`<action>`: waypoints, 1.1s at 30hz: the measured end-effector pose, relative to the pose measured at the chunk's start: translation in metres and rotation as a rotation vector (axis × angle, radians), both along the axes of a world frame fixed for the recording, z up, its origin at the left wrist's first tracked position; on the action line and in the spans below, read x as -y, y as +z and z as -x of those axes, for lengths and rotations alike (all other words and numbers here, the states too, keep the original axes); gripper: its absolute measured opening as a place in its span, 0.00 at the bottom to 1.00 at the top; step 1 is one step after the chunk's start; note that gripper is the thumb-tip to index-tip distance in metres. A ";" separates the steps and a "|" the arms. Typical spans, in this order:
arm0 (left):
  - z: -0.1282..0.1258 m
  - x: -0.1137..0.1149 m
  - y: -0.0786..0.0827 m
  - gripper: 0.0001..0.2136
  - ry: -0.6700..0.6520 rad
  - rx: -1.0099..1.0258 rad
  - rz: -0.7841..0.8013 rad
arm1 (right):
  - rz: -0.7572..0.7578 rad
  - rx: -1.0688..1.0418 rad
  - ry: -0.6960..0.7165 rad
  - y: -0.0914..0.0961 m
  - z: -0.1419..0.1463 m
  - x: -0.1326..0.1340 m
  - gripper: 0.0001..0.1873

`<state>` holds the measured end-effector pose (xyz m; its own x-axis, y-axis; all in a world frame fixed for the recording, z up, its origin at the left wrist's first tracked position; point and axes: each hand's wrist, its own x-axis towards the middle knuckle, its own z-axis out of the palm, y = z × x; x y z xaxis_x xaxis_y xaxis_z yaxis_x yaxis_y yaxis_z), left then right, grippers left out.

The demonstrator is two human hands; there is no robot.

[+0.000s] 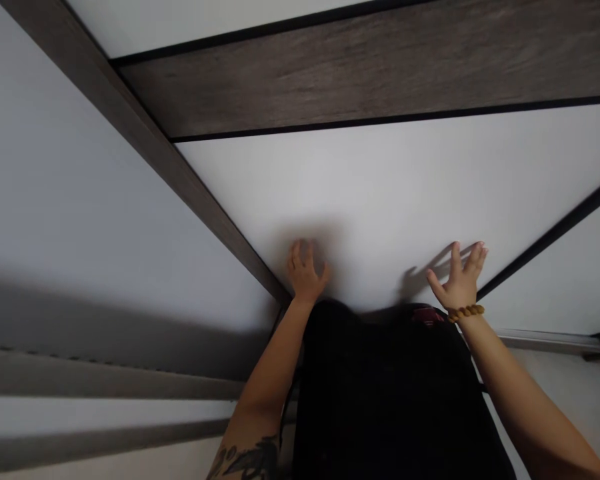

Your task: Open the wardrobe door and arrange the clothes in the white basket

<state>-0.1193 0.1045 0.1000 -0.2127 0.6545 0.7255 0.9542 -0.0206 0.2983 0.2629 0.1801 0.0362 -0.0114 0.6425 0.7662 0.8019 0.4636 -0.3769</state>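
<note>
My left hand (305, 270) rests on a white panel (380, 193), its fingers curled a little and apart, with nothing in it. My right hand (459, 280) lies flat against the same panel with fingers spread; a beaded bracelet (466, 312) circles the wrist. Between my forearms sits a large black bag-like object (390, 393), its top edge touching the panel below my hands. My left forearm carries a dark tattoo (250, 460).
A dark wooden beam (370, 67) runs across the top, and a slanted wooden strip (145, 147) comes down to my left hand. A black line (555, 233) edges the panel on the right. Grey horizontal ledges (105, 380) fill the lower left.
</note>
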 end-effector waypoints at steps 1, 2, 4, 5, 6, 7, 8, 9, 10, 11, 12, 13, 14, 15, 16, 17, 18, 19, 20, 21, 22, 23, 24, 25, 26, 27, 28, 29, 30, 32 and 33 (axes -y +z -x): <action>-0.009 0.000 -0.005 0.33 -0.025 0.045 -0.011 | -0.028 -0.022 0.012 0.001 -0.001 0.003 0.52; -0.016 0.000 -0.011 0.33 -0.057 0.104 -0.016 | -0.054 -0.049 0.035 0.001 0.003 0.007 0.50; -0.021 0.000 -0.029 0.34 -0.128 0.269 0.009 | -0.045 -0.111 0.132 -0.001 0.033 0.018 0.46; -0.015 0.000 -0.040 0.36 -0.166 0.367 0.049 | 0.016 -0.147 0.202 -0.004 0.062 0.025 0.45; -0.003 0.000 -0.054 0.37 -0.207 0.468 0.109 | 0.118 -0.185 0.276 -0.009 0.100 0.033 0.44; 0.014 0.003 -0.068 0.39 -0.251 0.560 0.182 | 0.251 -0.221 0.340 -0.014 0.144 0.042 0.45; 0.036 0.006 -0.082 0.40 -0.297 0.634 0.261 | 0.398 -0.251 0.383 -0.021 0.192 0.052 0.47; 0.058 0.011 -0.096 0.42 -0.347 0.684 0.343 | 0.545 -0.266 0.396 -0.029 0.239 0.061 0.49; 0.080 0.017 -0.110 0.43 -0.400 0.712 0.431 | 0.689 -0.251 0.389 -0.038 0.282 0.070 0.50; 0.099 0.024 -0.122 0.44 -0.447 0.726 0.532 | 0.821 -0.208 0.371 -0.047 0.316 0.079 0.51; 0.113 0.030 -0.133 0.46 -0.487 0.735 0.645 | 0.936 -0.151 0.352 -0.056 0.341 0.085 0.52; 0.123 0.035 -0.143 0.48 -0.519 0.743 0.759 | 1.026 -0.094 0.340 -0.064 0.356 0.090 0.52; 0.129 0.038 -0.151 0.50 -0.539 0.754 0.861 | 1.089 -0.049 0.339 -0.070 0.362 0.093 0.53; 0.132 0.040 -0.157 0.52 -0.549 0.767 0.933 | 1.124 -0.021 0.349 -0.076 0.361 0.093 0.53; 0.133 0.040 -0.161 0.53 -0.553 0.780 0.963 | 1.135 -0.012 0.363 -0.080 0.356 0.092 0.54; 0.133 0.039 -0.163 0.54 -0.551 0.791 0.952 | 1.133 -0.016 0.373 -0.082 0.349 0.090 0.54; 0.133 0.038 -0.165 0.55 -0.544 0.799 0.911 | 1.132 -0.017 0.378 -0.084 0.342 0.087 0.55; 0.134 0.036 -0.165 0.55 -0.529 0.811 0.860 | 1.132 -0.017 0.379 -0.084 0.337 0.084 0.55; 0.136 0.034 -0.164 0.56 -0.508 0.824 0.805 | 1.133 -0.014 0.374 -0.084 0.334 0.082 0.56; 0.137 0.033 -0.163 0.56 -0.481 0.838 0.751 | 1.134 -0.010 0.366 -0.083 0.333 0.080 0.56; 0.139 0.032 -0.163 0.57 -0.455 0.848 0.705 | 1.132 -0.007 0.358 -0.082 0.333 0.079 0.57; 0.141 0.032 -0.162 0.57 -0.434 0.853 0.667 | 1.126 -0.006 0.353 -0.081 0.334 0.078 0.57; 0.142 0.032 -0.162 0.57 -0.420 0.852 0.637 | 1.117 -0.007 0.353 -0.080 0.336 0.078 0.57; 0.143 0.032 -0.163 0.57 -0.411 0.845 0.616 | 1.110 -0.008 0.354 -0.079 0.337 0.079 0.57; 0.144 0.032 -0.163 0.57 -0.404 0.834 0.612 | 1.105 -0.008 0.356 -0.078 0.337 0.079 0.57; 0.144 0.032 -0.163 0.56 -0.394 0.814 0.623 | 1.108 0.005 0.360 -0.077 0.337 0.079 0.57; 0.144 0.031 -0.164 0.55 -0.383 0.776 0.663 | 1.121 0.030 0.365 -0.076 0.336 0.079 0.56; 0.144 0.030 -0.164 0.52 -0.373 0.725 0.726 | 1.142 0.066 0.374 -0.075 0.335 0.078 0.54; 0.144 0.028 -0.164 0.48 -0.369 0.668 0.803 | 1.172 0.109 0.386 -0.075 0.334 0.077 0.51; 0.144 0.025 -0.165 0.37 -0.388 0.564 0.957 | 1.246 0.199 0.423 -0.077 0.333 0.074 0.39; 0.144 0.024 -0.165 0.32 -0.408 0.529 1.017 | 1.286 0.241 0.441 -0.079 0.333 0.073 0.31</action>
<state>-0.2632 0.0809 -0.0652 0.0276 0.9621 -0.2713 0.6880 0.1787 0.7034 -0.0703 0.1068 -0.0428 -0.4430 0.7985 -0.4076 0.7871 0.1288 -0.6032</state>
